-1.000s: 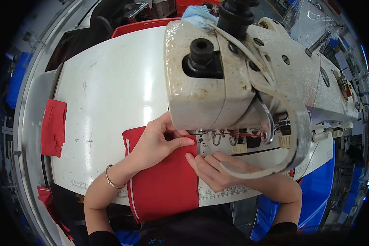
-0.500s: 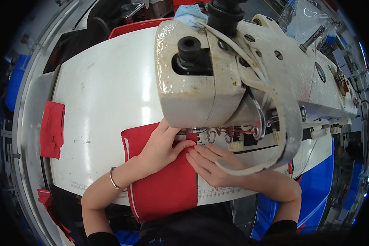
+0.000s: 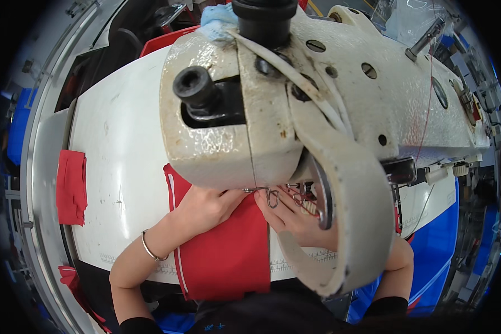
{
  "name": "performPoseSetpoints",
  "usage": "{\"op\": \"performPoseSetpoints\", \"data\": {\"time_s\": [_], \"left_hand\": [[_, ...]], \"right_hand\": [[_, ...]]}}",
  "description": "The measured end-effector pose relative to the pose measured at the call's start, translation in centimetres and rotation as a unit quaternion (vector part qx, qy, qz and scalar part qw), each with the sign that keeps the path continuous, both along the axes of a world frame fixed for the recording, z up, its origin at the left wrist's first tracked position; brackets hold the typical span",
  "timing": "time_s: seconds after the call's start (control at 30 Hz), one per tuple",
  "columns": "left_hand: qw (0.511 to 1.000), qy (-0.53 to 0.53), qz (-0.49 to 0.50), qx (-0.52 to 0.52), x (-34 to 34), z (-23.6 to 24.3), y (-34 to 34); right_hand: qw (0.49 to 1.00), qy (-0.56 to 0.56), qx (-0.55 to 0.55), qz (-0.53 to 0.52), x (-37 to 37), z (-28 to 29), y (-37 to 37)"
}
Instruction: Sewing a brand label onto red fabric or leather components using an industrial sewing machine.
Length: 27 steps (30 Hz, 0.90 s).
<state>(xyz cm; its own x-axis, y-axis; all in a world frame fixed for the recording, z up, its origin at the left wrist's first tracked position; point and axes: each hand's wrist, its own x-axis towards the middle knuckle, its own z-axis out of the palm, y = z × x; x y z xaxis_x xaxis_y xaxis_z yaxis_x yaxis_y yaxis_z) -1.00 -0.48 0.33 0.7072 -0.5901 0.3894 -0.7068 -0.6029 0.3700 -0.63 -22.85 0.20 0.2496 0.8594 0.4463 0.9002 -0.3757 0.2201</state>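
Note:
A red fabric piece (image 3: 225, 253) with a white strip along its left edge lies under the sewing machine head (image 3: 211, 150) and hangs over the table's front edge. My left hand (image 3: 206, 209), a bracelet on its wrist, is closed on the upper part of the fabric; its fingertips are partly hidden under the head. At the fabric's right edge, my right hand (image 3: 298, 220) has its fingers stretched toward the needle area. Metal thread guides and the curved cream guard (image 3: 367, 222) cover part of that hand. The needle itself is hidden.
Folded red fabric (image 3: 71, 187) rests at the table's left edge, and another red piece (image 3: 75, 281) hangs lower down. A blue bin (image 3: 434, 261) stands below the table at the right. The white tabletop (image 3: 122, 133) stretches left of the machine.
The view has moved closer to the machine, which now looks larger and covers more of my fingers. My left hand looks more curled, and both hands sit farther in beneath the machine head.

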Motion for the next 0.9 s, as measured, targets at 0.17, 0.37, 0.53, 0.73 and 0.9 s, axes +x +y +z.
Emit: {"op": "performPoseSetpoints", "data": {"time_s": [0.17,0.37,0.53,0.73,0.9], "left_hand": [[1.000,0.018,0.010,-0.006,0.3,-0.4,0.3],[1.000,0.005,0.003,-0.021,1.1,0.2,-0.1],[1.000,-0.006,0.005,-0.013,1.2,0.1,0.3],[0.998,-0.027,0.001,0.059,0.6,-0.3,0.6],[0.998,0.046,0.024,0.042,-6.6,3.6,-0.9]], "right_hand": [[0.999,0.038,-0.031,-0.001,0.1,-1.5,0.0],[0.998,-0.002,-0.066,-0.006,0.6,-0.3,0.2],[0.998,0.019,-0.041,-0.033,0.2,-0.7,0.2],[0.997,0.046,-0.044,-0.042,-0.7,-0.4,0.2],[0.976,0.175,0.067,0.107,-7.5,-0.1,-1.3]]}}
